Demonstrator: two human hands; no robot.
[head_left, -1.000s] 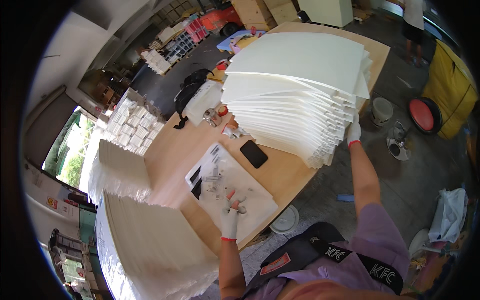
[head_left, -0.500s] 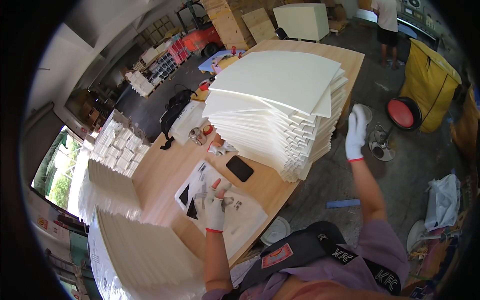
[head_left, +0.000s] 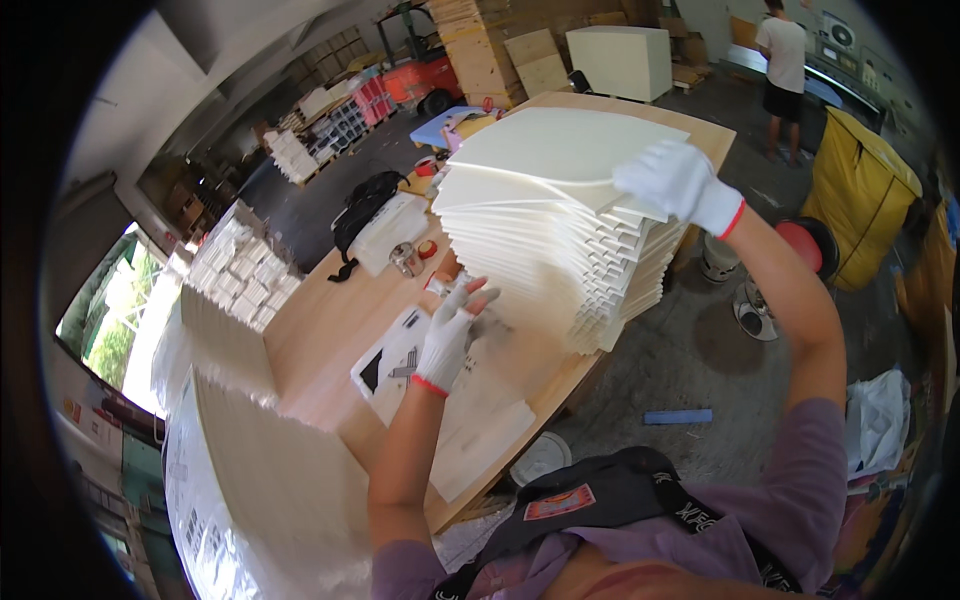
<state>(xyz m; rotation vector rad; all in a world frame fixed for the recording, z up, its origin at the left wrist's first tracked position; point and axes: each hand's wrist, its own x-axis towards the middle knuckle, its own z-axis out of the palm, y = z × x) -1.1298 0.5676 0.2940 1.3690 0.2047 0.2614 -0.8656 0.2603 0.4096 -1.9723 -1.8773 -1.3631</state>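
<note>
A tall stack of large white sheets [head_left: 540, 235], fanned unevenly along its near side, stands on the wooden table [head_left: 310, 345]. My right hand [head_left: 680, 185], in a white glove with a red cuff, is closed at the right corner of the top sheet [head_left: 560, 140], whose near edge bows slightly there. Its fingertips are partly hidden and blurred. My left hand [head_left: 452, 335], gloved with some fingertips bare, hovers with fingers apart near the stack's left side. It is above a printed white plastic bag [head_left: 480, 430] lying on the table and seems to hold nothing.
Left of the stack are a tape roll [head_left: 427, 249], a metal tin [head_left: 406, 260] and a black bag [head_left: 368, 205]. Two more sheet stacks [head_left: 270, 480] line the table's left side. A yellow sack [head_left: 855, 195] stands at right; a person [head_left: 783, 75] is farther back.
My right hand has swung left and up from beside the table to the top sheet's corner. My left hand has moved up and right toward the stack; the phone is no longer visible.
</note>
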